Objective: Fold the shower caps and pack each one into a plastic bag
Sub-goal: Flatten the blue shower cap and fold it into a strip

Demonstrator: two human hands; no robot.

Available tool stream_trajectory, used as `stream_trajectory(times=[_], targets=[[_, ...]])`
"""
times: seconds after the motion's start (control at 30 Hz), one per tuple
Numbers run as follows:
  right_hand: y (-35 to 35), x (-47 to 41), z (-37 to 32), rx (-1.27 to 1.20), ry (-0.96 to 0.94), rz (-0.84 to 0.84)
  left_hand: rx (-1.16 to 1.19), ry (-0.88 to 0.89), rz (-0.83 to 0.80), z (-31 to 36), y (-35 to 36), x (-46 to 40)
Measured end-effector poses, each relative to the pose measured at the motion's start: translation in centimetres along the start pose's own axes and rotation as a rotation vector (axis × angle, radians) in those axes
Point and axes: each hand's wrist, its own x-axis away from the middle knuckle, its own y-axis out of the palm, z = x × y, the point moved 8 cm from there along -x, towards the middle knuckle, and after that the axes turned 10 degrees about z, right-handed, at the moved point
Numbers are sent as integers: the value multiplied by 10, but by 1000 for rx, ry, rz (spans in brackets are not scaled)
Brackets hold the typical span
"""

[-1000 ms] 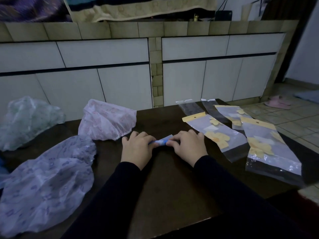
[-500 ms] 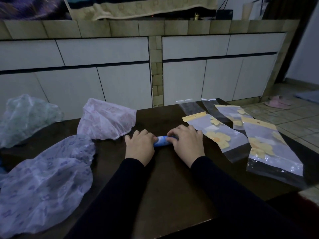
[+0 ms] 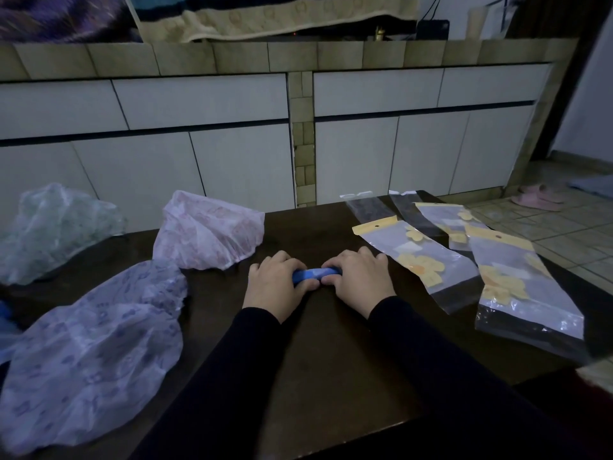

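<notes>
The blue shower cap (image 3: 313, 274) lies rolled tight on the dark table (image 3: 331, 366), gripped at either end by the curled fingers of the left hand (image 3: 277, 287) and right hand (image 3: 356, 282). To keep the roll compact, I'd press evenly while rolling. Unfolded caps (image 3: 86, 343) crowd the left, plastic bags (image 3: 414, 257) the right; open room lies toward the near edge.
</notes>
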Motion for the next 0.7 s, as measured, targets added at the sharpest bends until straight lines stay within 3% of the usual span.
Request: stream_trajectory(times=[0.2, 0.33, 0.7], targets=[[-5, 2, -5, 28, -94, 2, -29, 58, 22, 7, -2, -2], [-8, 6, -2, -10, -129, -11, 51, 55, -45, 3, -2, -2], [-21, 13, 11, -61, -48, 11, 29, 104, -12, 14, -15, 6]])
